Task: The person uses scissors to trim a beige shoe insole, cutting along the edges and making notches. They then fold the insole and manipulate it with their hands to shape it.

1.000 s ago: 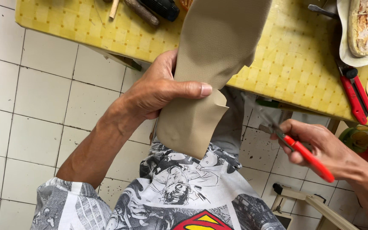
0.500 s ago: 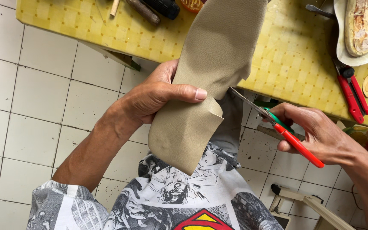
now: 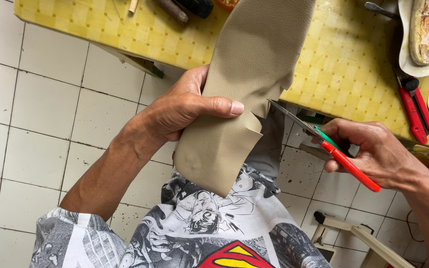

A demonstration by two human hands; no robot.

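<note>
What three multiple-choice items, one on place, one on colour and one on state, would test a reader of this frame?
1. Where is the left hand?
A. Flat on the table
B. Gripping the tan leather sheet
C. On the floor tiles

2. What colour are the handles of the scissors in the right hand?
A. Red and green
B. Blue
C. Black

3. How do the scissor blades stand?
A. Shut, away from the sheet
B. Lying on the table
C. Parted, tips at the sheet's edge

Answers:
1 B: thumb and fingers clamp the sheet, held up in front of the yellow table.
2 A: a red loop and a green loop show by the fingers.
3 C: the blades are parted and their tips reach the sheet's cut edge.
</note>
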